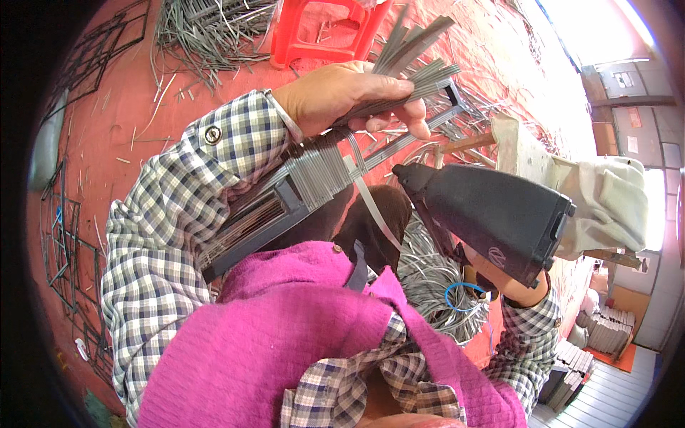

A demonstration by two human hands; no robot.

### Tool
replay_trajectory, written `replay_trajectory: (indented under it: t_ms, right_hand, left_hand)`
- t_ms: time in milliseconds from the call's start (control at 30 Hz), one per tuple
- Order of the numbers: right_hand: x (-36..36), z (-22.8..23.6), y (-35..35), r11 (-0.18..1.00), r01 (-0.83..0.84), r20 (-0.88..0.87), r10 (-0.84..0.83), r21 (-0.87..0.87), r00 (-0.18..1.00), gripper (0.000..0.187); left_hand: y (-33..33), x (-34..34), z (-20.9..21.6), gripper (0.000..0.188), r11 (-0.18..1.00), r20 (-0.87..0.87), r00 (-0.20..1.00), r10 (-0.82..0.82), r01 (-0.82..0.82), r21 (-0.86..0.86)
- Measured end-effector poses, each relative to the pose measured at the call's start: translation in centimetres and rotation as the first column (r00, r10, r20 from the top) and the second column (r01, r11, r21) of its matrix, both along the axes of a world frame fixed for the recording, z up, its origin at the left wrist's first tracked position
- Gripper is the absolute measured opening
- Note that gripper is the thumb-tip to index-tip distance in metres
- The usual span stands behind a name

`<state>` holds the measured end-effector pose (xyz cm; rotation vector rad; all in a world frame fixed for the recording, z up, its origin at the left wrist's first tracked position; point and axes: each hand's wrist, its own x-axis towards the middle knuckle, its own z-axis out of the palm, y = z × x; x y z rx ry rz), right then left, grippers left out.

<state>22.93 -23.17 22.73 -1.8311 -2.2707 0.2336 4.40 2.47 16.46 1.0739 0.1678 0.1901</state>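
My left hand (349,100) is closed around a fanned bundle of flat grey strips (421,46) above a dark metal frame (260,221). Grey strips are wound side by side across the frame, forming a woven band (317,171). One pale loose strip (378,210) hangs from the frame toward my lap. On the right, my right hand (499,274) grips a bulky black handheld tool (492,214), which hides most of its fingers. The tool's narrow nose points toward the frame, apart from the band.
Below the tool lies a coil of grey strips (432,282) with a blue ring (464,296). A red plastic stool (321,43) and a heap of strips (210,32) stand ahead. Bare metal frames (71,264) lie left; a cloth-draped stand (564,171) is at right.
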Motion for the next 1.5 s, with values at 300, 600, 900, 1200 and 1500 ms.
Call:
replay_trajectory:
  t_ms: [300, 600, 900, 1200, 1500]
  right_hand:
    - [0.6, -0.3, -1.4, 0.962, 0.194, -0.357, -0.252, -0.192, 0.899, 0.045]
    - [0.5, -0.4, -1.9, 0.980, 0.124, -0.334, -0.169, -0.153, 0.927, 0.044]
    - [0.1, -0.1, -1.6, 0.990, 0.064, -0.272, -0.095, -0.122, 0.958, 0.042]
    - [-0.8, 0.2, -0.1, 0.995, -0.041, -0.159, 0.027, -0.089, 0.987, 0.041]
    - [-0.8, 0.3, 1.0, 0.988, -0.137, -0.040, 0.134, -0.076, 0.990, 0.040]
  left_hand:
    - [0.3, -0.3, 2.2, 0.014, 0.664, -0.227, 0.958, 0.177, 0.054, 0.746]
    - [0.4, 0.0, 3.0, 0.015, 0.576, -0.517, 0.851, -0.091, 0.469, 0.669]
    - [0.5, 0.3, 4.0, 0.018, 0.168, -0.473, 0.876, -0.100, 0.483, 0.859]
    - [0.8, 0.2, 4.1, 0.016, 0.111, -0.496, 0.861, -0.112, 0.507, 0.855]
    - [0.6, -0.4, 4.0, 0.019, 0.119, -0.495, 0.864, -0.093, 0.503, 0.856]
